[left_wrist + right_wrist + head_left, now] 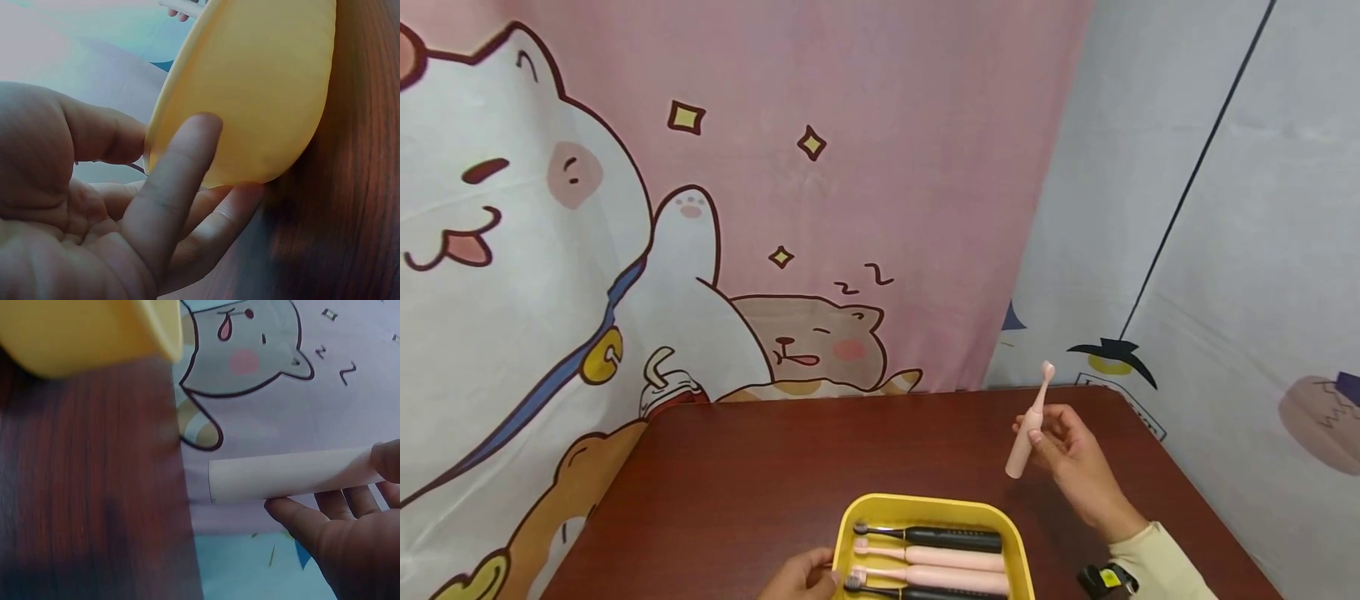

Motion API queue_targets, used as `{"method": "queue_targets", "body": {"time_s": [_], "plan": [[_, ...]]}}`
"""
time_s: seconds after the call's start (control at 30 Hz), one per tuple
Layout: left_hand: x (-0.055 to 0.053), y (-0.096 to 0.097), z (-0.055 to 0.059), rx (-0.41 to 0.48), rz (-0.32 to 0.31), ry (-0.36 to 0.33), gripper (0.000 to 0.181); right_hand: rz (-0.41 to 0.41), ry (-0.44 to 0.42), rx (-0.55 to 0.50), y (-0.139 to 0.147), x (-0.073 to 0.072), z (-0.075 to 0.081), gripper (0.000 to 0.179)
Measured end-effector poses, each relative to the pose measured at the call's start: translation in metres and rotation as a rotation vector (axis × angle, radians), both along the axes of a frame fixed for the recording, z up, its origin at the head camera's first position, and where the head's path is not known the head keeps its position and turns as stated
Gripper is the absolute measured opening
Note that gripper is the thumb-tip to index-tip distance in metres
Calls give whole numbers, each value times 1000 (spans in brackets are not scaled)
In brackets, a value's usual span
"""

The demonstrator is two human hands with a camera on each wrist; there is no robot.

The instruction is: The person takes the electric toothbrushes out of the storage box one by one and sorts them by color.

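Observation:
My right hand (1075,462) grips a pink electric toothbrush (1028,429) above the table, right of the yellow bin. The brush head points up and the handle's base tilts down to the left. In the right wrist view the toothbrush handle (287,477) lies between thumb and fingers. My left hand (801,577) pinches the left rim of the yellow bin (925,502), its thumb and fingers on either side of the wall in the left wrist view. Inside the bin lie a black toothbrush (955,537), two pink toothbrushes (955,558) and another black toothbrush (925,592), all with heads leftward.
The bin stands on a dark red-brown table (760,467) near its front edge. A curtain with cartoon animals (887,167) hangs behind the table and along its sides. A dark wristband (1108,579) sits by the right sleeve (1157,558).

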State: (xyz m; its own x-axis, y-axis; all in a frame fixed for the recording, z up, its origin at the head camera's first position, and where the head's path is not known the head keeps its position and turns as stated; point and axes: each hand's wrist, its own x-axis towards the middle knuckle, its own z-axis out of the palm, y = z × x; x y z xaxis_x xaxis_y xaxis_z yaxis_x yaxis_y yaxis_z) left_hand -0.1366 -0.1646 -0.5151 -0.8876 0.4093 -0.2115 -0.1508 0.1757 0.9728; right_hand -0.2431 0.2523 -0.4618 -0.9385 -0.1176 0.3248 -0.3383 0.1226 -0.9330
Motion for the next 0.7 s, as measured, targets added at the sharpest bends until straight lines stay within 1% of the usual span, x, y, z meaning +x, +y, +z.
{"method": "queue_targets", "body": {"time_s": [0.23, 0.4, 0.7], "plan": [[0, 1, 3, -6, 12, -35, 43, -43, 27, 22, 14, -13, -8, 41], [0, 1, 3, -13, 23, -21, 42, -75, 29, 37, 19, -20, -12, 40], [1, 0, -2, 16, 21, -8, 44, -109, 5, 47, 21, -32, -18, 39]]}}
